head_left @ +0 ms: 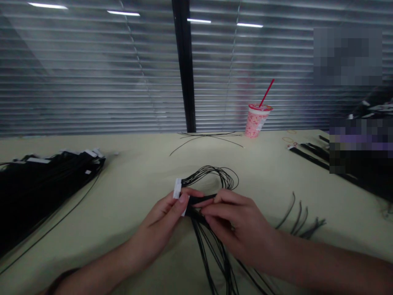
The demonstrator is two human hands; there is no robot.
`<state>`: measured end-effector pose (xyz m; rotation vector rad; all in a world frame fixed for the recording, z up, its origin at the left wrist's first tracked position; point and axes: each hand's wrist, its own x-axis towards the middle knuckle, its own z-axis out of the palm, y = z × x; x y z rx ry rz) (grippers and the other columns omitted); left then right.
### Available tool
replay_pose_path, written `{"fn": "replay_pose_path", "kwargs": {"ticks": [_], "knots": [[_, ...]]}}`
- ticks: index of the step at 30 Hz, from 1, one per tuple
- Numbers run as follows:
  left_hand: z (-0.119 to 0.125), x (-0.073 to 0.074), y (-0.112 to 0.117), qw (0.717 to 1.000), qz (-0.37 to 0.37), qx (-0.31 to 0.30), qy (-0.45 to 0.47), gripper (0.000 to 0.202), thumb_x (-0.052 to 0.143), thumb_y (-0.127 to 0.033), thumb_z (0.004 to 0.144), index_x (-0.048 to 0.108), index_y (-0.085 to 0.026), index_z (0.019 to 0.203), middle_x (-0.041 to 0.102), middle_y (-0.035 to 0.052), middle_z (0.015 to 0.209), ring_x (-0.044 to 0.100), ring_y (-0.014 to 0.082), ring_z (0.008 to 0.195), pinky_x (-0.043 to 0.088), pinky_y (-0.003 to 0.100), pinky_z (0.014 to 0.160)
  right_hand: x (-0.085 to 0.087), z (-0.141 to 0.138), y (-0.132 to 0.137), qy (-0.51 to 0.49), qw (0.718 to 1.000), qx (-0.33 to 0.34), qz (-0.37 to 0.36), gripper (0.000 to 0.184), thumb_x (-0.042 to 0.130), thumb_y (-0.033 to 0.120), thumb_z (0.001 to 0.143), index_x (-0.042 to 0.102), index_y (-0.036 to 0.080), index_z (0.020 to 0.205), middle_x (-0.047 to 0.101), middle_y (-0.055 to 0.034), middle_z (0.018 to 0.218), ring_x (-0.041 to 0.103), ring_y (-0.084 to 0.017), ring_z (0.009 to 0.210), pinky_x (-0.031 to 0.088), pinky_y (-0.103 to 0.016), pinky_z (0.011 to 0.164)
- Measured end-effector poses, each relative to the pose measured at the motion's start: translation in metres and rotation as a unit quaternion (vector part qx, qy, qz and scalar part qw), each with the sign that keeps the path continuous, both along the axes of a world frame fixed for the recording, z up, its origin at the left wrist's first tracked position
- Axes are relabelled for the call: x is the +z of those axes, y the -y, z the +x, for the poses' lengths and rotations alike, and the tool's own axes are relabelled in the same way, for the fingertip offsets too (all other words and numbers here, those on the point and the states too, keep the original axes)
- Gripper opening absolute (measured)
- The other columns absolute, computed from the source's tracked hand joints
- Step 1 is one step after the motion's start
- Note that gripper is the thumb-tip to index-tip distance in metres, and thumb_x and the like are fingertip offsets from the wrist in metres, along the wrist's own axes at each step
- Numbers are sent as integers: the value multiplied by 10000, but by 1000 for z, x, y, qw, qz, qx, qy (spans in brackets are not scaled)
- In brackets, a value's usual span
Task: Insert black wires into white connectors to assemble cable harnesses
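My left hand [168, 211] is closed around the connector end of a black wire harness [227, 262], thumb on top. A white connector [177, 188] sticks up above its fingers, and a bit of white shows below the thumb. From the upper connector, thin black wires [211, 170] loop over to the right and back down. My right hand [235, 217] pinches the black wires just right of the left fingertips. Several strands hang down between the forearms, and loose wire ends [302, 219] show beyond the right forearm. The exact spot between the right fingertips is partly hidden.
A large pile of black wire harnesses [46, 184] with white connectors lies at the left. More dark bundles [319, 162] lie at the right. Loose thin wires [208, 137] and a pink cup [256, 121] with a red straw stand near the blinds [123, 82] at the table's [138, 164] back.
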<state>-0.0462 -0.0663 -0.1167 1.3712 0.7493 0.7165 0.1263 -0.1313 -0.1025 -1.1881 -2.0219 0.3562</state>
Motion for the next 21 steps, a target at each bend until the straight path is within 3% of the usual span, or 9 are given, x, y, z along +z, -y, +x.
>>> {"fn": "replay_pose_path", "kwargs": {"ticks": [3, 9, 14, 21], "knots": [[0, 2, 1, 999, 33, 3, -25, 289, 431, -350, 845, 565, -240, 1077, 618, 32, 1056, 519, 197, 1010, 365, 305, 884, 4, -2, -3, -71, 996, -23, -55, 189, 472, 104, 794, 632, 176, 865, 569, 0, 750, 505, -75, 697, 403, -179, 623], [-1, 4, 5, 992, 103, 5, -73, 292, 440, -350, 837, 566, -251, 1081, 607, 18, 1067, 520, 185, 986, 395, 260, 837, 6, -2, -5, -107, 988, -47, -103, 74, 609, 222, 720, 652, 163, 729, 547, 14, 635, 473, -67, 588, 368, -182, 545], [-3, 2, 5, 992, 98, -39, -71, 266, 397, -345, 857, 549, -252, 1054, 611, 13, 1011, 539, 176, 945, 399, 268, 833, 5, -4, -4, -172, 973, -68, -136, 98, 656, 245, 660, 659, 156, 700, 549, 14, 622, 460, -58, 531, 361, -174, 494], [-2, 3, 6, 988, 118, -8, -99, 260, 423, -359, 841, 570, -251, 1026, 618, 14, 988, 540, 165, 909, 423, 237, 770, 7, -5, -5, -212, 940, -72, -256, 157, 539, 232, 743, 656, 128, 750, 626, -32, 710, 543, -104, 627, 419, -211, 571]]}}
